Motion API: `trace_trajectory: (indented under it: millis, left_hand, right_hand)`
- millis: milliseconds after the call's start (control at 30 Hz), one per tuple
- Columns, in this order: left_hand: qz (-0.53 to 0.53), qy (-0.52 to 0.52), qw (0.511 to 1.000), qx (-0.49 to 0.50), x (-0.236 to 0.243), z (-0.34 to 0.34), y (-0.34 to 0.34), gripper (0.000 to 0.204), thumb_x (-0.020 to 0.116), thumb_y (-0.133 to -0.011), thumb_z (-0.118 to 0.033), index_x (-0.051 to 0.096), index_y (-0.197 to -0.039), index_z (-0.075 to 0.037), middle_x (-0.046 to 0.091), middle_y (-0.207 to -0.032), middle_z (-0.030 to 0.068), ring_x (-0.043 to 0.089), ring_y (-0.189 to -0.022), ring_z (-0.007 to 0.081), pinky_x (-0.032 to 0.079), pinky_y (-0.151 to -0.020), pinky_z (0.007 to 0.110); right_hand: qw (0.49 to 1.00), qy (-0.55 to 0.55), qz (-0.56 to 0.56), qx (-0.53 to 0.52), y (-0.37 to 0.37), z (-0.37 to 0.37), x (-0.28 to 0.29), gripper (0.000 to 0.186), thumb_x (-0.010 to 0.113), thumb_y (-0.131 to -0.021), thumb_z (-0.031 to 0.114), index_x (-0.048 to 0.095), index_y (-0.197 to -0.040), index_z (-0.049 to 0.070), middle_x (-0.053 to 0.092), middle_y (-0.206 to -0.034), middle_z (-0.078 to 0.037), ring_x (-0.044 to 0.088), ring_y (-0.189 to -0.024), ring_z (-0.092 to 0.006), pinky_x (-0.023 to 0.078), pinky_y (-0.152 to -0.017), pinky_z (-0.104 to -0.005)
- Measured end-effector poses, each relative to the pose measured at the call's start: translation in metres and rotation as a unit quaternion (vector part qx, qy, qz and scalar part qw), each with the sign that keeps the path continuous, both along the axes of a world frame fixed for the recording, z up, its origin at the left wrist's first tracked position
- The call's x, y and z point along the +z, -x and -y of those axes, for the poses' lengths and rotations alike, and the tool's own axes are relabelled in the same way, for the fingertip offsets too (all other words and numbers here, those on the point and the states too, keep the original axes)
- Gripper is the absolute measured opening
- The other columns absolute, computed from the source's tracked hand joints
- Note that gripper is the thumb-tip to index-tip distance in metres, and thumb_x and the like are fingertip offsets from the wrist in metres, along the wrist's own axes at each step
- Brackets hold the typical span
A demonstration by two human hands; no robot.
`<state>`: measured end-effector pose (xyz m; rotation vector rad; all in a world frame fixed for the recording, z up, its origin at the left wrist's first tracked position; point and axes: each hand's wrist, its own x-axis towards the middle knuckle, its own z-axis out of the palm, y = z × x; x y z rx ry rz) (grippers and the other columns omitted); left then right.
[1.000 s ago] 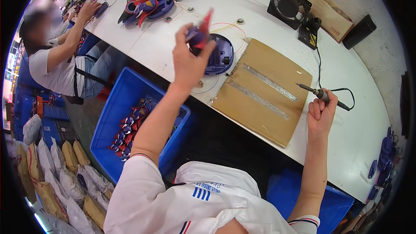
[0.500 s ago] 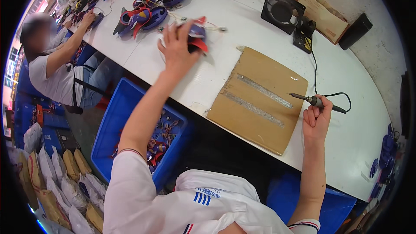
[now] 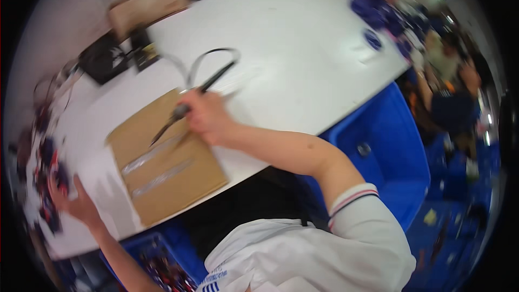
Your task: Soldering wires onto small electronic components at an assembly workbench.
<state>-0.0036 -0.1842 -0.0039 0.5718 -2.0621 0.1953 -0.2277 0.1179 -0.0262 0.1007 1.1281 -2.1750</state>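
My right hand [image 3: 208, 116] grips a soldering iron [image 3: 180, 111]. Its tip points down and left over a brown cardboard sheet [image 3: 211, 176], and its black cord loops back behind the hand. Two silvery tape strips [image 3: 157, 178] cross the cardboard. At the far left my left hand [image 3: 78, 204] is blurred, with thumb and fingers apart. Beside its fingers lies a cluster of purple and red plastic toy parts [image 3: 47, 154]; whether the fingertips touch one cannot be made out.
A black fan [image 3: 102, 59] and a soldering stand [image 3: 144, 53] stand at the back left of the white table [image 3: 281, 38]. Purple parts [image 3: 378, 13] lie at the far right. Blue bins [image 3: 400, 146] are below the table edge. A co-worker [image 3: 446, 75] is at the right.
The view has swung to the right. My right hand has brought the soldering iron over the cardboard. The fingers of my left hand have come away from the toy they were around.
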Motion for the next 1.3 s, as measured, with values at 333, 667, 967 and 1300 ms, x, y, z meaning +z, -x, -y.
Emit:
trace_trajectory:
  millis: [333, 667, 967, 1300]
  left_hand:
    - [0.149, -0.202, 0.827, -0.503, 0.053, -0.275, 0.105, 0.035, 0.068, -0.068, 0.004, 0.062, -0.102, -0.004, 0.055, -0.115, 0.0131, 0.053, -0.104, 0.0288, 0.043, -0.092, 0.039]
    - [0.220, -0.182, 0.653, -0.701, 0.036, -0.415, 0.197, 0.032, 0.070, -0.072, -0.002, 0.061, -0.103, -0.003, 0.055, -0.110, 0.0141, 0.054, -0.099, 0.0305, 0.046, -0.084, 0.036]
    - [0.268, -0.191, 0.625, -0.707, 0.019, -0.505, 0.318, 0.033, 0.069, -0.081, -0.014, 0.058, -0.110, -0.003, 0.056, -0.115, 0.0160, 0.055, -0.103, 0.0297, 0.047, -0.085, 0.036]
    - [0.219, -0.032, 0.676, -0.703, -0.077, -0.614, 0.485, 0.084, 0.069, -0.075, -0.046, 0.038, -0.135, 0.004, 0.036, -0.140, 0.0319, 0.035, -0.131, 0.0435, 0.030, -0.108, 0.048]
  right_hand:
    - [0.991, -0.007, -0.112, -0.069, 0.013, 0.006, -0.020, 0.015, 0.061, -0.078, 0.017, 0.059, -0.068, 0.005, 0.053, -0.059, -0.003, 0.033, -0.043, -0.0078, 0.025, -0.038, -0.0209]
    - [0.992, 0.001, -0.127, 0.005, 0.072, -0.037, -0.011, 0.023, 0.058, -0.076, 0.019, 0.060, -0.064, -0.001, 0.057, -0.060, -0.007, 0.047, -0.054, -0.0147, 0.040, -0.050, -0.0250]
    - [0.981, -0.010, -0.191, -0.038, 0.088, -0.030, -0.018, 0.020, 0.058, -0.076, 0.017, 0.061, -0.065, 0.000, 0.059, -0.062, -0.006, 0.047, -0.053, -0.0143, 0.040, -0.050, -0.0253]
    - [0.900, -0.222, -0.372, -0.058, 0.118, -0.057, -0.026, 0.030, 0.052, -0.083, 0.029, 0.054, -0.072, 0.000, 0.052, -0.070, -0.012, 0.047, -0.063, -0.0229, 0.040, -0.059, -0.0352]
